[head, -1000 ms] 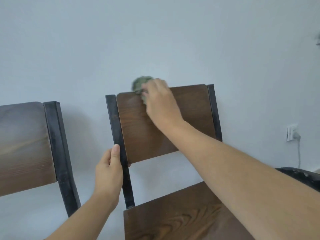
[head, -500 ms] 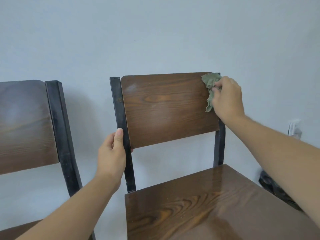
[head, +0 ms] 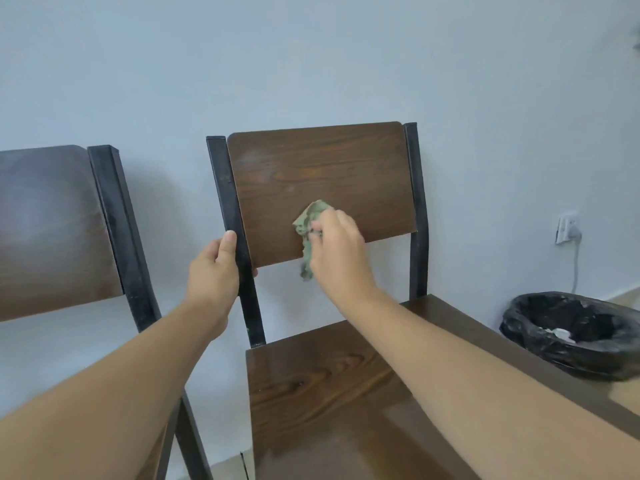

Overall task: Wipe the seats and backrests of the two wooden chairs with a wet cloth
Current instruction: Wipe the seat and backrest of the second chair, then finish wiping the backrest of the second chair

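- The cloth, bunched in the right hand's closed grip, has dropped from the backrest's upper-right corner to its lower centre.
- The left hand stays wrapped round the left post; backrest seemingly nearly covered.

No text, label, brand, number or sign can be read anywhere in the picture.
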Tool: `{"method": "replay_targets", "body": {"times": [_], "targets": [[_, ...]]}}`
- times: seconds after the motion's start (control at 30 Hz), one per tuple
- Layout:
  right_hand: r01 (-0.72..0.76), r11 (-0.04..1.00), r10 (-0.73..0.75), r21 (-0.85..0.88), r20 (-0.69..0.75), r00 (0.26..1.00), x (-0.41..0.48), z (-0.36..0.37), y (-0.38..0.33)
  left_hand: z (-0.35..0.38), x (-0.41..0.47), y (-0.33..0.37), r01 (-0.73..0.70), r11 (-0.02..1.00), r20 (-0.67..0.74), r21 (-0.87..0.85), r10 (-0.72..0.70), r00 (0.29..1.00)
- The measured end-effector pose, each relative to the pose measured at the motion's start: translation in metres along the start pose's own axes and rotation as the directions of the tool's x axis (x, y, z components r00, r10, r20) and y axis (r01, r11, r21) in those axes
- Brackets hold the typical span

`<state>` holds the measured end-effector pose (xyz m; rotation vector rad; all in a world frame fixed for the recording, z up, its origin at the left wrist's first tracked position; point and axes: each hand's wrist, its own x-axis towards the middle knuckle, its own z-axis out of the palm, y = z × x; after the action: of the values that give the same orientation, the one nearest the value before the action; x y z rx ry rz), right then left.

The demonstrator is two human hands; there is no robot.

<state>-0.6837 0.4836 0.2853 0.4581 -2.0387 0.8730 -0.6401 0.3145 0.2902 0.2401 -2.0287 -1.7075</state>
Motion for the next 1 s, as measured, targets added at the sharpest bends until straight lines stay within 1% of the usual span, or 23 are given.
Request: {"method": "replay_targets", "body": {"times": [0.03, 0.07, 0.1, 0.13, 0.17, 0.23, 0.3, 0.37, 0.47, 0.53, 0.6, 0.67, 0.73, 0.77, 0.83, 0.87, 0.9, 0.93, 1.0], "targets": [[0.056, 0.998, -0.055, -0.005, 0.132, 0.99, -0.007, 0.005, -0.014, -0.002, -0.001, 0.008, 0.032, 0.999, 0.027, 0.016, -0.032, 0.999], [0.108, 0.994, -0.098, -0.023, 0.276, 0.956, -0.014, 0.007, -0.025, -0.005, -0.001, 0.016, 0.077, 0.996, 0.056, 0.041, -0.079, 0.995], [0.154, 0.987, -0.118, -0.056, 0.409, 0.905, -0.019, 0.005, -0.034, -0.009, -0.001, 0.024, 0.121, 0.989, 0.076, 0.081, -0.127, 0.989], [0.184, 0.979, -0.116, -0.087, 0.504, 0.856, -0.023, 0.002, -0.038, -0.014, -0.004, 0.031, 0.15, 0.978, 0.085, 0.144, -0.163, 0.983], [0.181, 0.979, -0.098, -0.098, 0.552, 0.828, -0.028, -0.003, -0.041, -0.02, -0.008, 0.034, 0.15, 0.964, 0.085, 0.22, -0.172, 0.981], [0.087, 0.994, -0.038, -0.059, 0.574, 0.818, -0.038, -0.014, -0.043, -0.033, -0.019, 0.032, 0.101, 0.917, 0.077, 0.386, -0.141, 0.987], [-0.042, 0.999, 0.034, 0.0, 0.587, 0.809, -0.049, -0.022, -0.05, -0.047, -0.034, 0.02, 0.046, 0.856, 0.116, 0.514, -0.123, 0.986], [-0.184, 0.982, 0.122, 0.046, 0.59, 0.798, -0.062, -0.025, -0.061, -0.061, -0.055, 0.011, 0.032, 0.836, 0.161, 0.547, -0.143, 0.977], [-0.382, 0.909, 0.216, 0.168, 0.595, 0.774, -0.086, -0.026, -0.095, -0.1, -0.09, 0.01, 0.014, 0.841, 0.178, 0.541, -0.13, 0.975], [-0.487, 0.84, 0.236, 0.24, 0.646, 0.726, -0.103, -0.024, -0.128, -0.146, -0.114, 0.007, -0.006, 0.818, 0.175, 0.576, -0.117, 0.978], [-0.574, 0.774, 0.224, 0.267, 0.733, 0.643, -0.121, -0.019, -0.166, -0.204, -0.14, 0.0, -0.001, 0.752, 0.149, 0.659, -0.129, 0.98], [-0.602, 0.752, 0.178, 0.267, 0.798, 0.576, -0.143, -0.007, -0.209, -0.268, -0.165, -0.007, 0.019, 0.678, 0.082, 0.735, -0.116, 0.99], [-0.602, 0.751, 0.121, 0.272, 0.84, 0.53, -0.169, 0.009, -0.256, -0.33, -0.19, -0.013, 0.05, 0.587, 0.014, 0.808, -0.104, 0.995], [-0.604, 0.749, 0.092, 0.273, 0.86, 0.502, -0.182, 0.017, -0.281, -0.361, -0.203, -0.016, 0.07, 0.519, -0.016, 0.852, -0.107, 0.994], [-0.592, 0.755, 0.01, 0.282, 0.898, 0.44, -0.211, 0.035, -0.334, -0.42, -0.231, -0.022, 0.156, 0.39, -0.114, 0.907, -0.129, 0.985], [-0.58, 0.761, -0.029, 0.291, 0.909, 0.417, -0.224, 0.043, -0.36, -0.45, -0.245, -0.027, 0.209, 0.365, -0.172, 0.907, -0.13, 0.976], [-0.566, 0.766, -0.066, 0.304, 0.914, 0.401, -0.238, 0.05, -0.388, -0.477, -0.261, -0.032, 0.256, 0.362, -0.224, 0.896, -0.129, 0.966], [-0.553, 0.769, -0.102, 0.321, 0.916, 0.389, -0.251, 0.057, -0.415, -0.502, -0.277, -0.039, 0.306, 0.37, -0.273, 0.877, -0.14, 0.952], [-0.519, 0.775, -0.169, 0.36, 0.91, 0.378, -0.276, 0.067, -0.469, -0.547, -0.309, -0.052, 0.398, 0.423, -0.356, 0.814, -0.178, 0.917]]}}
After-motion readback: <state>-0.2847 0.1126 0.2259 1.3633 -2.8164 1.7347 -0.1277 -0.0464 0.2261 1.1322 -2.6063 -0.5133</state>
